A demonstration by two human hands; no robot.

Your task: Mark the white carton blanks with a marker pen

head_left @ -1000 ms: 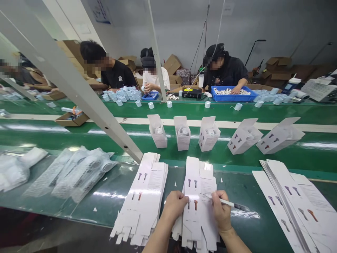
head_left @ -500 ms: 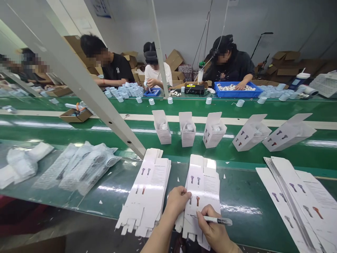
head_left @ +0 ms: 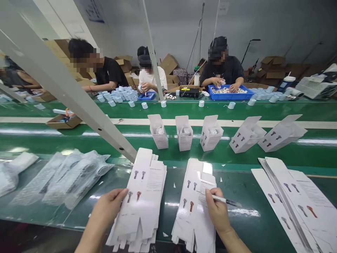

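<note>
My left hand (head_left: 112, 207) pinches the left edge of the top flat carton on the left stack of white cartons (head_left: 144, 211), which are printed with small pictures of handheld devices. Between the thumb and fingers of my right hand (head_left: 218, 212) is a pen (head_left: 223, 200) with a clear barrel, its rear end pointing right. That hand rests at the right side of the middle stack of flat cartons (head_left: 188, 214), with its fingertips over the printed text. The pen's tip is hard to make out.
Bubble-wrap bags (head_left: 79, 175) lie at the left. Several open upright boxes (head_left: 184, 138) stand on the green belt behind the stacks. More flat cartons (head_left: 302, 203) lie at the right. A slanted metal post (head_left: 86, 116) crosses the left side. Co-workers sit opposite, one at a blue tray (head_left: 231, 95).
My left hand has moved from the middle stack to the left stack, where the top carton now lies differently. My right hand has shifted up the middle stack with the pen. The view has shifted slightly.
</note>
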